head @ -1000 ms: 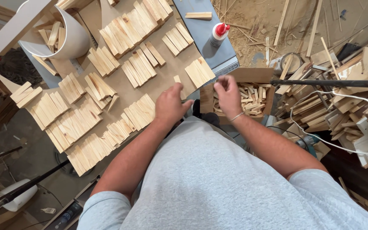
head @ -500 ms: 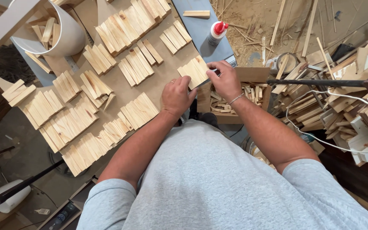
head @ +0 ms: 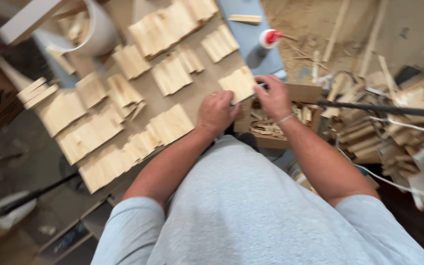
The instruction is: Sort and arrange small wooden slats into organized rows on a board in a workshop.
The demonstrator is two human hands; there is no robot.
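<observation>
Since the earlier frame I note both hands have shifted up the worktop [head: 199, 93] to a small panel of glued wooden slats [head: 238, 83]. The right hand [head: 273, 98] grips that panel's near right edge with curled fingers; the left hand [head: 217, 112] rests just beside its lower left corner, fingers bent, though blur hides whether it touches. A cardboard box of wood scraps [head: 276, 122] sits below the right hand. A red-capped glue bottle [head: 267, 41] stands beyond.
</observation>
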